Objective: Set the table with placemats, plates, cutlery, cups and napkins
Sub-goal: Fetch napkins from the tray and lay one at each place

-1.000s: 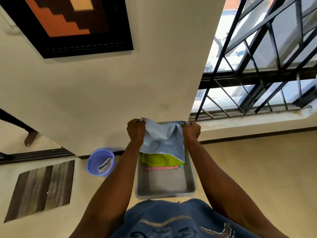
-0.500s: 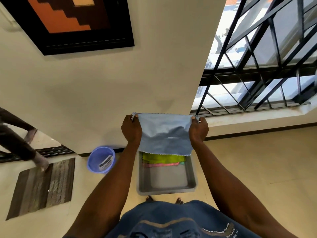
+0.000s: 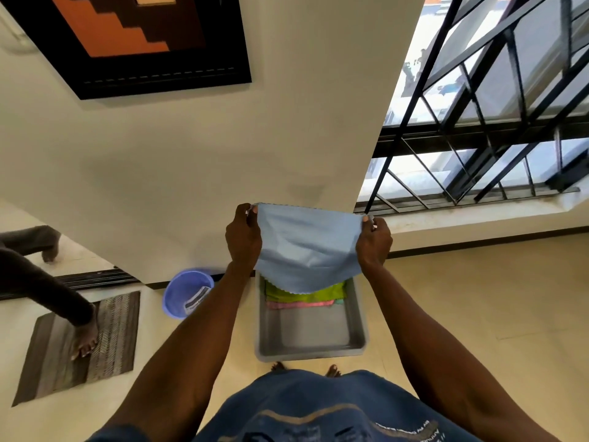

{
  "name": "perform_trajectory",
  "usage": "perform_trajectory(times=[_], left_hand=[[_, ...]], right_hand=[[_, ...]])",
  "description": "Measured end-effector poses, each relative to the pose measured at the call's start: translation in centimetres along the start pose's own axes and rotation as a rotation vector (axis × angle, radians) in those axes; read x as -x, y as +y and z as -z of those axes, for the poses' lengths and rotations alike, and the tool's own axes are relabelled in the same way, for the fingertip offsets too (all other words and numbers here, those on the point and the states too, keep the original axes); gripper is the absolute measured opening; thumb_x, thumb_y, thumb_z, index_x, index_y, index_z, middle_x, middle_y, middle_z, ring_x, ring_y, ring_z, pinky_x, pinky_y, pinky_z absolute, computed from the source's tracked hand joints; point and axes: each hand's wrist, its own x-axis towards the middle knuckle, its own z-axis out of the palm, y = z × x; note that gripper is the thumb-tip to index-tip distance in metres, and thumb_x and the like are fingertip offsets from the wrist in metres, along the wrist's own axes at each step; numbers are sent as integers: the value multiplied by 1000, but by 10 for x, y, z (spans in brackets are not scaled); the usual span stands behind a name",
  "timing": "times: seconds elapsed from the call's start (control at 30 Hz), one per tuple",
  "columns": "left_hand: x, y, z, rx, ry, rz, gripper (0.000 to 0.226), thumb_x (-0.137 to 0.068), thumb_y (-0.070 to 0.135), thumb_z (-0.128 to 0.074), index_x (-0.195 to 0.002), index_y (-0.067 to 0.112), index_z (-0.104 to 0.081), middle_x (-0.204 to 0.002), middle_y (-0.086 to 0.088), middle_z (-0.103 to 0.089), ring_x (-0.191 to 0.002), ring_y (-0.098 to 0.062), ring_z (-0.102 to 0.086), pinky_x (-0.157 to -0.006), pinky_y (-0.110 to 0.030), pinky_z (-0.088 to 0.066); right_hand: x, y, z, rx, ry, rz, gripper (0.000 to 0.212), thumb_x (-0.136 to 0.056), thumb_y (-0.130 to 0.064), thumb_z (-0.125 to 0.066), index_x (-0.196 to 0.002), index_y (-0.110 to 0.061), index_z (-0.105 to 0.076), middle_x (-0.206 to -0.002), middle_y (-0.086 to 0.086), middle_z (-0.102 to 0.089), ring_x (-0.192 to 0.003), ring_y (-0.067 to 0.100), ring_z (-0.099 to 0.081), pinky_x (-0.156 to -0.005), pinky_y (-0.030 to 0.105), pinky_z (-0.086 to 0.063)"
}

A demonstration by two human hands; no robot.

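Napkin (image 3: 307,250), pale blue with a pinked edge, hangs stretched between my two hands, held up in the air above the far end of the grey tray (image 3: 310,344) on the floor. My left hand (image 3: 243,236) pinches one top corner between thumb and fingers, and my right hand (image 3: 373,239) pinches the other, so both sets of fingers are closed on cloth. I hold it by the corners and pull it apart so it opens flat and I can see its shape. I judge this is the shake-out before folding or carrying it to a place setting. The lower edge sags in a curve and dips over the far rim of the tray.

Under it, at the tray's far end, lie the other cloths: a green cloth (image 3: 306,293) on top and a pink cloth (image 3: 299,304) below it, with a sliver of something teal at their right edge. The near half of the tray shows bare grey bottom. My toes peek out just at its near rim.

A purple bucket (image 3: 188,293) with a label inside stands on the floor to the left of the tray, near the wall. Further left is a striped doormat (image 3: 51,352) with another person's foot (image 3: 83,341) on it. No table shows, so the route is unclear; that person may be in my way.
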Motion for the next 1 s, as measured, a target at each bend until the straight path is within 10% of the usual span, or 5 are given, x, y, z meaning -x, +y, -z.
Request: perform_trajectory(times=[0.2, 0.47, 0.67, 0.8, 1.0], left_hand=[[-13, 4, -3, 162, 30, 197, 29, -102, 36, -49, -112, 13, -62, -82, 2, -62, -70, -16, -55, -66, -29, -38], [-43, -3, -5, 334, -89, 453, 22, -95, 26, -61, -105, 6, -63, -114, -11, -65, -109, -28, -60, -82, -27, -42], [-42, -24, 10, 651, -583, 703, 61, -89, 7, -67, -142, 21, -40, -125, -15, -54, -113, -33, -54, -86, -45, -47], [-22, -39, 5, 675, -723, 685, 50, -83, -22, -53, -114, 17, -60, -92, -14, -63, -81, -23, -63, -59, -29, -56], [-35, -39, 3, 695, -519, 715, 35, -87, -9, -60, -65, 13, -77, -68, 0, -73, -80, -23, -63, -77, -30, -56]], right_hand=[[-17, -5, 0, -190, -233, -166, 33, -93, -33, -63, -104, -2, -61, -96, 8, -61, -88, 22, -55, -63, 28, -40], [-25, -2, 7, -178, -705, -313, 79, -72, 7, -77, -140, -16, -45, -129, 7, -50, -117, 27, -49, -96, 39, -47], [-24, -1, -1, -374, -535, -336, 27, -89, 7, -54, -105, -8, -70, -99, 3, -66, -104, 21, -53, -81, 23, -42], [-26, 0, 7, -350, -625, -399, 24, -86, -1, -65, -102, -17, -73, -107, 4, -66, -102, 24, -54, -85, 33, -44], [-36, -8, 19, -349, -612, -304, 31, -86, 14, -54, -105, -6, -69, -91, 11, -65, -73, 16, -56, -62, 22, -49]])
